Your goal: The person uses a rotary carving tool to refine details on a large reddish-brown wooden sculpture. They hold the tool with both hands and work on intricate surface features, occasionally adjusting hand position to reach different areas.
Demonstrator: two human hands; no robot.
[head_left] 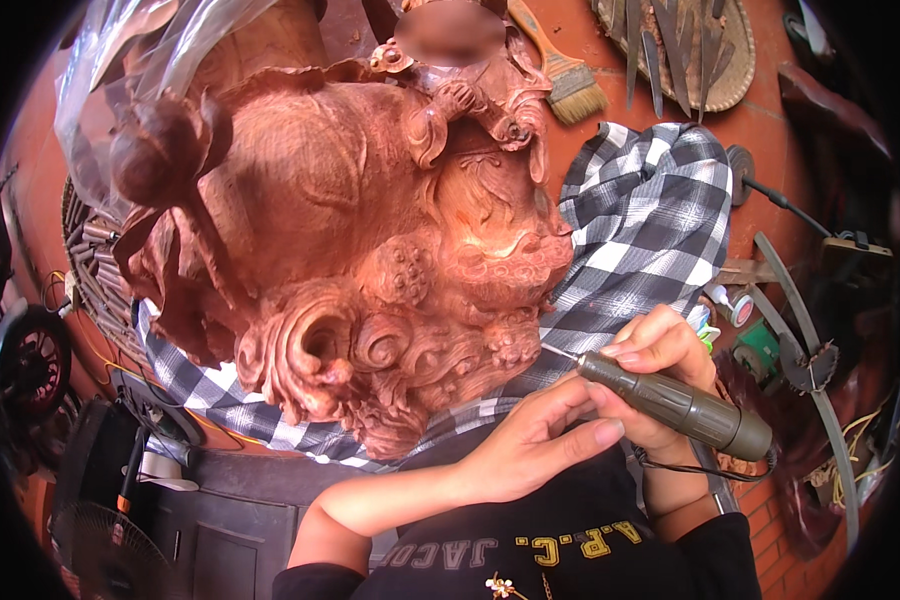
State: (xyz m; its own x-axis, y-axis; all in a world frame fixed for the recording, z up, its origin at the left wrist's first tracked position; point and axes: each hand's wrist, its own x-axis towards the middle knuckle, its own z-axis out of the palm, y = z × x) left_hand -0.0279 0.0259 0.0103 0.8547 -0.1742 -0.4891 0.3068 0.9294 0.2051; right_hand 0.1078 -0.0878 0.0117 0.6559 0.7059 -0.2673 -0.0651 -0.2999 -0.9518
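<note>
My right hand (670,360) is closed around a dark olive, pen-like power tool (678,402) with a thin metal bit and a black cord at its rear end. The bit points left, its tip close to the lower right edge of a large reddish-brown wood carving (310,190); whether they touch I cannot tell. Just under the tool's front end lies my left hand (540,435), thumb stretched out and apart, fingertips against the tool or the right hand. Swirls, round curls and a carved figure cover the carving. A black-and-white checked cloth (645,215) lies beneath it.
Behind the cloth are a paintbrush (568,80) and a woven tray (735,70) holding metal blades. On the left, clear plastic sheeting (120,70) hangs by the carving, near a basket of tool handles (90,255). A fan (110,545) stands at lower left; long metal strips (820,400) lie right.
</note>
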